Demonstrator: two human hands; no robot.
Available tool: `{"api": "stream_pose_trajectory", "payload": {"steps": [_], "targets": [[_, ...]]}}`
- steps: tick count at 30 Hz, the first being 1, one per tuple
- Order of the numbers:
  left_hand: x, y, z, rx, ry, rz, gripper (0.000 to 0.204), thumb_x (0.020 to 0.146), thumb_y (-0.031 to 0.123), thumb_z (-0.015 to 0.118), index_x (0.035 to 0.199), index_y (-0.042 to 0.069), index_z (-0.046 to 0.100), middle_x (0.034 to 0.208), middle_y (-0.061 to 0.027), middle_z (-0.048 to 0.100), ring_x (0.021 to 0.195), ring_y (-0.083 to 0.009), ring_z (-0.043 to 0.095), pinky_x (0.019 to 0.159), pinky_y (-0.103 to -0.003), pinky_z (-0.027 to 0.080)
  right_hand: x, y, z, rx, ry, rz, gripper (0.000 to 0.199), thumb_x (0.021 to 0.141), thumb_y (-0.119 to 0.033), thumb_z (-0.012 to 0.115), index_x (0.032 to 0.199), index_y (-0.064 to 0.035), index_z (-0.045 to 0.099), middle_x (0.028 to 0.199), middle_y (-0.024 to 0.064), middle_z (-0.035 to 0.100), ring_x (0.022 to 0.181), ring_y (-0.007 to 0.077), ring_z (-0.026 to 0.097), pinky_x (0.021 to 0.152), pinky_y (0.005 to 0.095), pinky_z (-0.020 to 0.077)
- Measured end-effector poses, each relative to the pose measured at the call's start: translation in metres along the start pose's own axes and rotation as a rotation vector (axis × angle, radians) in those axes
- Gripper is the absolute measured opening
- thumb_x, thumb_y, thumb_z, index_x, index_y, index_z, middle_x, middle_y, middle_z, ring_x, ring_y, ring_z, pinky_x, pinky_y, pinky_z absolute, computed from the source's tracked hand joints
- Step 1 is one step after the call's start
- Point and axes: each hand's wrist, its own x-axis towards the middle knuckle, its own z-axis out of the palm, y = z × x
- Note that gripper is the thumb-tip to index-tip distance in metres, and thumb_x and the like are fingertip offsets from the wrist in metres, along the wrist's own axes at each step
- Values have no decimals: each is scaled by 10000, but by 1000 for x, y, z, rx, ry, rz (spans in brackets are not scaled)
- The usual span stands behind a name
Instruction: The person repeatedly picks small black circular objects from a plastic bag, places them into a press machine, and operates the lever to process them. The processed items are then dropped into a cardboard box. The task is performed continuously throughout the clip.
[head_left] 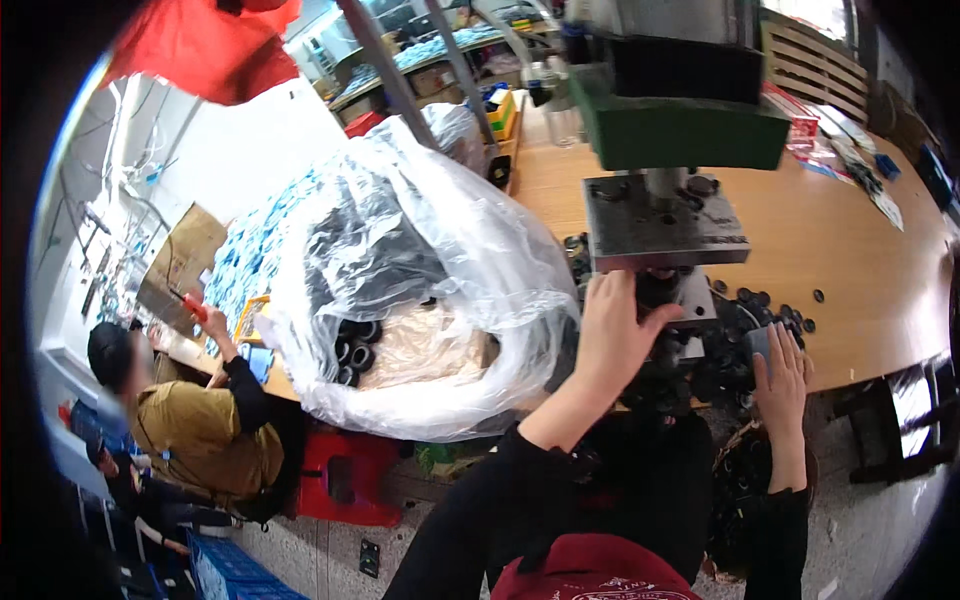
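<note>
A press with a green head point(685, 130) stands in front of me on the wooden table. Below the head is a steel upper plate point(665, 225). My left hand point(610, 330) reaches to the front edge of that plate, fingers stretched up and thumb spread to the right. Between its thumb and fingers, a dark part point(655, 288) sits in the shadow under the plate; whether I touch it cannot be made out. My right hand point(785, 375) lies with straight fingers over a grey block point(762, 345) at the table's near edge. Small black rings point(745, 300) are heaped between the press and this hand.
Left of the press, a large clear plastic bag point(520, 290) stands open with black rings point(355, 350) and brown lining inside. Another person point(200, 430) holds a red-handled tool point(195, 308) at the left. A red stool point(350, 480) is below the bag.
</note>
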Motion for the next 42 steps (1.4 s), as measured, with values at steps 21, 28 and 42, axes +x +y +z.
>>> {"api": "stream_pose_trajectory", "payload": {"steps": [21, 28, 42], "targets": [[-88, -248, -242, 747, 50, -637, 300, 773, 260, 777, 918, 31, 648, 944, -174, 631, 819, -374, 618, 719, -441, 501, 0, -94, -36, 314, 411, -304, 454, 927, -266, 629, 1316, -43, 557, 1333, 106, 566, 1200, 253, 518, 1015, 370, 294], [-82, -84, -201, -208, -38, -619, 621, 734, -5, 796, 1289, -30, 519, 1076, -73, 611, 894, -137, 628, 742, -246, 513, 57, -170, -50, 453, 398, -232, 531, 764, -423, 772, 1134, -87, 591, 1022, 79, 597, 1024, 258, 548, 933, 411, 316], [1, -5, -45, -182, -183, -189, 483, 751, 185, 826, 1138, -24, 626, 990, -125, 683, 915, -208, 637, 823, -331, 496, -78, -14, 22, 399, 360, 232, 547, 755, -213, 783, 1227, -41, 565, 1191, 152, 569, 1147, 333, 503, 987, 431, 393]]}}
